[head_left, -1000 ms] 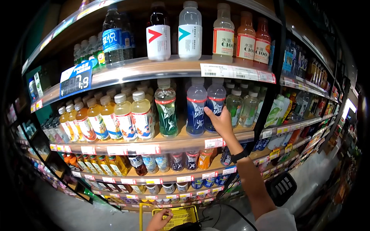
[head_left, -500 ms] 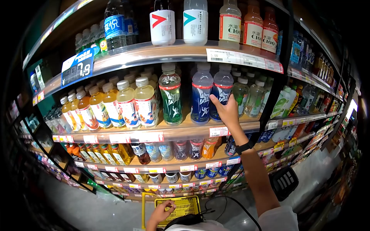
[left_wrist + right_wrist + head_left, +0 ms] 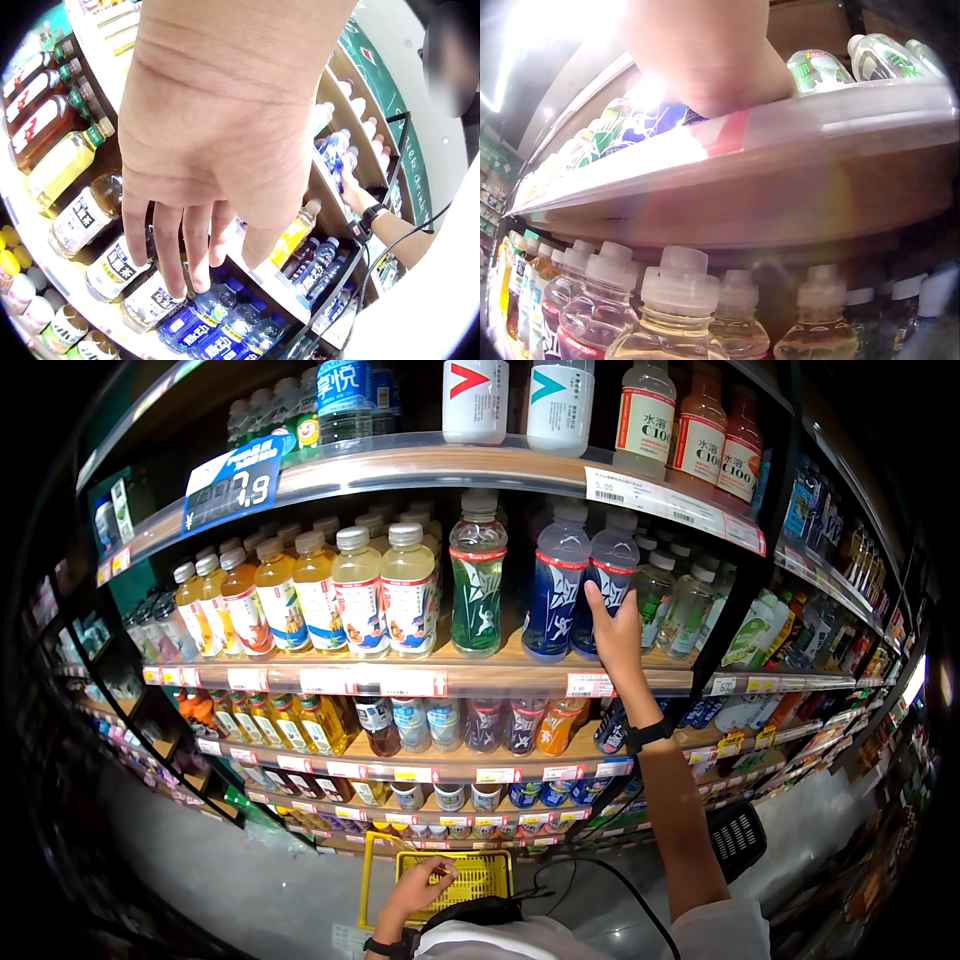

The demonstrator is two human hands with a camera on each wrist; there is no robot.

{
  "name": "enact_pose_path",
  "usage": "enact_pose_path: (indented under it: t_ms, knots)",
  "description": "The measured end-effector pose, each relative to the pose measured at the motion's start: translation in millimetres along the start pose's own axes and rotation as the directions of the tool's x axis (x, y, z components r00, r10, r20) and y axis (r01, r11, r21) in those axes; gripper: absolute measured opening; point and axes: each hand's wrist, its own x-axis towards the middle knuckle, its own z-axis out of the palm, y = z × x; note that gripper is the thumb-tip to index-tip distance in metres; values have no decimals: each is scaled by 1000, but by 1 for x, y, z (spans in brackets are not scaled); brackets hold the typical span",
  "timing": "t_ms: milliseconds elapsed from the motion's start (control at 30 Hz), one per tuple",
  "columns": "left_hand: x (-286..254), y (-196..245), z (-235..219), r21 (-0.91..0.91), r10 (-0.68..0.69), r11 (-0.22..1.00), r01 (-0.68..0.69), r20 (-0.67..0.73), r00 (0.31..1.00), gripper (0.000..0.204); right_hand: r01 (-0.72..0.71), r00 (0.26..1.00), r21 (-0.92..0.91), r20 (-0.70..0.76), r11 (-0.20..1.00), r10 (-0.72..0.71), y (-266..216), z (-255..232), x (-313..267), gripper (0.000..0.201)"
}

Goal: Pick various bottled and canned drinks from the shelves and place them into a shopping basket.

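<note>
My right hand (image 3: 620,635) grips a blue drink bottle (image 3: 612,550) on the shelf, thumb across its front label and the other fingers hidden behind its right side. Close on its left stands a matching blue bottle (image 3: 555,590), and farther left a green one (image 3: 479,585). In the right wrist view the back of that hand (image 3: 705,60) covers much of the shelf edge. Low down, my left hand (image 3: 425,887) hangs above a yellow basket (image 3: 485,877). The left wrist view shows this hand (image 3: 217,142) holding nothing, its fingers loosely bent.
Rows of orange and pale yellow juice bottles (image 3: 318,600) fill the shelf's left. Above runs another shelf board (image 3: 400,467) with larger bottles. Clear bottles (image 3: 688,615) stand right of my hand, beside a dark upright post (image 3: 735,615). A black basket (image 3: 738,840) is on the floor.
The head view has tilted down, so the shelves sit higher and farther right in it. My right hand stays at the same blue bottle, and the left hand still hangs over the basket.
</note>
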Motion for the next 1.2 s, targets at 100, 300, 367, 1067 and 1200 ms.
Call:
enact_pose_path:
  t_ms: [100,300,367,1067,1200]
  knots:
    - [0,3,-1,-5,1,1000,-1,-1,1000,30,-59,998,2,21,998,59,0,0,1,61]
    - [3,-1,-1,-7,34,999,-34,21,999,25,-121,991,-48,44,992,123,-2,-4,1,66]
    - [5,0,0,-31,54,998,-53,31,998,26,-140,988,-88,50,986,145,0,-3,2,70]
    - [-8,-15,-8,-55,-87,994,90,54,995,30,143,888,-694,-225,706,-401,-7,-61,1,70]
    - [-1,7,-10,-8,-82,997,83,78,994,28,-25,983,-798,-128,603,-129,-4,-61,-4,80]
